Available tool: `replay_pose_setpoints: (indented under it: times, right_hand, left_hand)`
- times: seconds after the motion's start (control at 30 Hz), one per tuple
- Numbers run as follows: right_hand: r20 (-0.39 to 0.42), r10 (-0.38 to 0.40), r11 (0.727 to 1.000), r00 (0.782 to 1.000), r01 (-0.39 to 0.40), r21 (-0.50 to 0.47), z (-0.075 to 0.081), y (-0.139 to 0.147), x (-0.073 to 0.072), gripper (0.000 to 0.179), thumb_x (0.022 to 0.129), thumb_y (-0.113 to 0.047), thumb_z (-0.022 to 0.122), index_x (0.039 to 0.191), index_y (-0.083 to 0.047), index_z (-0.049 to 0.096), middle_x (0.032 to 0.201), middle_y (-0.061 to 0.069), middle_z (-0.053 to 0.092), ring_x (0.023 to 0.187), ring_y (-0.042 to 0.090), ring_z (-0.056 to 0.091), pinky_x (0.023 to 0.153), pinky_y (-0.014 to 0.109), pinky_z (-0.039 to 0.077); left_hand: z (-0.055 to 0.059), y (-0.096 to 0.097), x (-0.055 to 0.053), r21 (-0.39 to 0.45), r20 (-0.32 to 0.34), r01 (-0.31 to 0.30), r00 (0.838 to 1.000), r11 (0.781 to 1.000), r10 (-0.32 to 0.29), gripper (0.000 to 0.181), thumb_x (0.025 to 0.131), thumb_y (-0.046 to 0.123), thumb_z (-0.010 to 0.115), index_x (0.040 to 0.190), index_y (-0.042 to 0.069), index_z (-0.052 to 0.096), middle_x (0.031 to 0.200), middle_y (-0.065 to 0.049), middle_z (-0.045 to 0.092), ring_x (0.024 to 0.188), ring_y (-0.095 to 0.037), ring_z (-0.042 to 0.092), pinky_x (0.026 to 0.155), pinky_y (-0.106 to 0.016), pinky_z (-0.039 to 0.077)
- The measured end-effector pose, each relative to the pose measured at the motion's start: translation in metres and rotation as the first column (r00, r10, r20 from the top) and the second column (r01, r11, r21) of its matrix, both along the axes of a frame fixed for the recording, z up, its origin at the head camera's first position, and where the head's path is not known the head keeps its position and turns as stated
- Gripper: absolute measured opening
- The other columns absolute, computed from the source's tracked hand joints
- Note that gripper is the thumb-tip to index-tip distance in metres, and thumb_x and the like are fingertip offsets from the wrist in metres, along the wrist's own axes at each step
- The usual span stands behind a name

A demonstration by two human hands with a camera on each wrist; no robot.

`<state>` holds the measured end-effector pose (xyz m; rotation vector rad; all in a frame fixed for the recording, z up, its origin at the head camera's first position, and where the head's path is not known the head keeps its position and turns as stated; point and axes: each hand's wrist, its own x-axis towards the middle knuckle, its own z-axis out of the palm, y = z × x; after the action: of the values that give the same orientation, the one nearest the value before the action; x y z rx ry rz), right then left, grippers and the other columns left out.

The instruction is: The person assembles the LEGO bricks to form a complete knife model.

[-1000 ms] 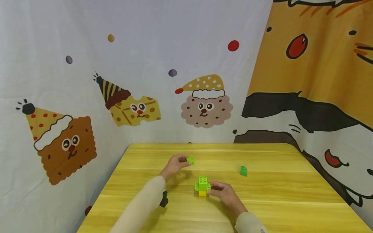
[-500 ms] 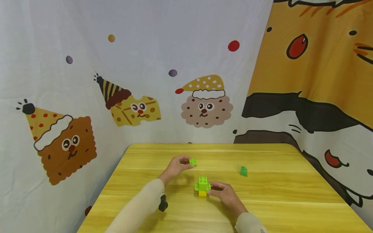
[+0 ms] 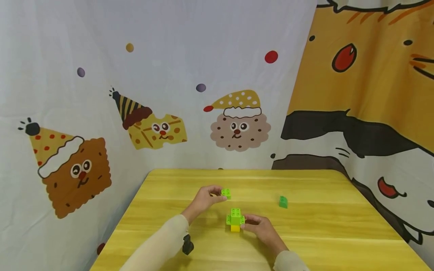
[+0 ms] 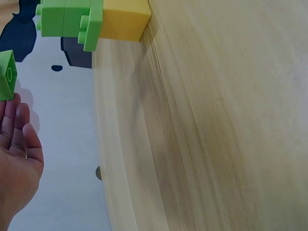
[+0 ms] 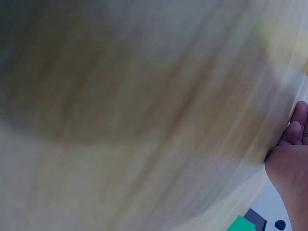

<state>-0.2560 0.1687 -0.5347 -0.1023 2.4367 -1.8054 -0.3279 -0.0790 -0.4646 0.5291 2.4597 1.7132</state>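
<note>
My left hand (image 3: 204,200) pinches a light green toy brick (image 3: 226,193) between thumb and fingertips, held above the table behind the stack. In the left wrist view, the hollow underside of that brick (image 4: 8,76) shows at the fingertips. A small stack of building bricks (image 3: 235,217) stands upright in front of me, light green on top, wider in its middle layer, with a yellow brick (image 4: 126,19) at the bottom. My right hand (image 3: 264,229) holds the stack's right side with thumb and fingers. In the right wrist view, the fingertips of my right hand (image 5: 293,139) run out of frame.
A darker green brick (image 3: 283,202) lies on the wooden table (image 3: 325,218), behind and right of the stack. A cartoon-printed cloth (image 3: 169,56) hangs beyond the table's far edge. A black device (image 3: 187,244) is at the left sleeve.
My left hand has shifted slightly right and toward me with the light green brick. The right hand and stack have stayed in place. The head view has tilted up slightly.
</note>
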Motion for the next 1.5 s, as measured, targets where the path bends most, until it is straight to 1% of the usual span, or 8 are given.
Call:
replay_pose_setpoints:
  times: [0.23,0.37,0.63,0.67,0.8,0.93,1.2,1.5]
  right_hand:
    - [0.016,-0.015,1.000,1.000,0.015,-0.027,0.001,0.000,0.001,0.046,0.084,-0.025,0.081,0.123,-0.003,0.069,0.115,0.011,0.069,0.105,0.025,0.062,0.094,0.048,0.048]
    - [0.021,-0.020,0.999,1.000,0.021,-0.024,0.002,0.000,0.000,0.047,0.084,-0.025,0.081,0.123,-0.003,0.069,0.115,0.011,0.069,0.105,0.024,0.062,0.093,0.048,0.048]
    - [0.023,-0.010,1.000,1.000,0.011,-0.015,0.002,-0.001,0.001,0.046,0.084,-0.027,0.081,0.122,-0.004,0.070,0.114,0.010,0.069,0.105,0.023,0.062,0.093,0.048,0.048]
    - [0.022,-0.011,1.000,1.000,0.012,-0.015,0.003,-0.001,0.001,0.045,0.084,-0.027,0.081,0.122,-0.004,0.070,0.114,0.010,0.069,0.105,0.023,0.062,0.093,0.048,0.048]
    - [0.024,-0.012,1.000,1.000,0.013,-0.018,0.004,-0.001,0.002,0.044,0.084,-0.026,0.081,0.121,-0.004,0.071,0.114,0.010,0.069,0.105,0.024,0.062,0.093,0.049,0.048]
    - [0.028,-0.014,1.000,1.000,0.015,-0.022,0.005,-0.001,0.002,0.045,0.083,-0.026,0.082,0.121,-0.004,0.071,0.114,0.010,0.069,0.105,0.024,0.062,0.093,0.048,0.048]
    - [0.025,-0.024,1.000,0.999,0.024,-0.005,0.005,-0.001,0.001,0.044,0.083,-0.028,0.082,0.120,-0.006,0.072,0.114,0.009,0.069,0.106,0.024,0.062,0.094,0.049,0.048]
    - [0.037,-0.032,0.999,0.999,0.032,-0.009,0.005,-0.001,0.002,0.046,0.083,-0.026,0.082,0.122,-0.004,0.070,0.115,0.010,0.069,0.106,0.025,0.061,0.093,0.049,0.048]
  left_hand:
    - [0.002,0.003,0.005,0.008,-0.058,0.028,0.998,1.000,-0.028,0.028,0.086,0.037,0.079,0.106,0.019,0.074,0.098,0.002,0.067,0.094,-0.020,0.058,0.081,-0.037,0.046]
    - [0.004,0.006,0.008,0.019,-0.071,0.042,0.997,0.999,-0.041,0.027,0.087,0.035,0.078,0.107,0.017,0.074,0.098,0.002,0.066,0.094,-0.021,0.058,0.080,-0.037,0.046]
    - [-0.002,0.014,0.018,0.011,-0.063,0.064,0.996,0.998,-0.063,0.026,0.087,0.030,0.079,0.108,0.017,0.073,0.100,0.003,0.065,0.097,-0.022,0.057,0.082,-0.035,0.047]
    - [0.001,0.015,0.022,0.013,-0.063,0.070,0.996,0.997,-0.069,0.025,0.088,0.028,0.078,0.109,0.015,0.073,0.101,0.001,0.066,0.098,-0.024,0.056,0.082,-0.036,0.047]
    - [-0.002,0.017,0.027,0.008,-0.062,0.078,0.995,0.997,-0.077,0.024,0.089,0.022,0.077,0.111,0.013,0.072,0.103,-0.002,0.065,0.099,-0.027,0.055,0.081,-0.036,0.046]
    - [-0.009,0.018,0.026,0.004,-0.056,0.073,0.996,0.997,-0.073,0.025,0.088,0.027,0.078,0.110,0.016,0.073,0.102,0.002,0.064,0.099,-0.025,0.055,0.081,-0.035,0.047]
    - [-0.015,0.022,0.029,-0.009,-0.068,0.080,0.994,0.997,-0.080,0.023,0.086,0.028,0.080,0.106,0.017,0.074,0.100,0.004,0.066,0.097,-0.019,0.056,0.081,-0.033,0.047]
    - [-0.015,0.023,0.034,-0.043,-0.058,0.076,0.995,0.996,-0.079,0.027,0.085,0.029,0.080,0.109,0.017,0.073,0.103,0.002,0.064,0.097,-0.026,0.057,0.080,-0.034,0.046]
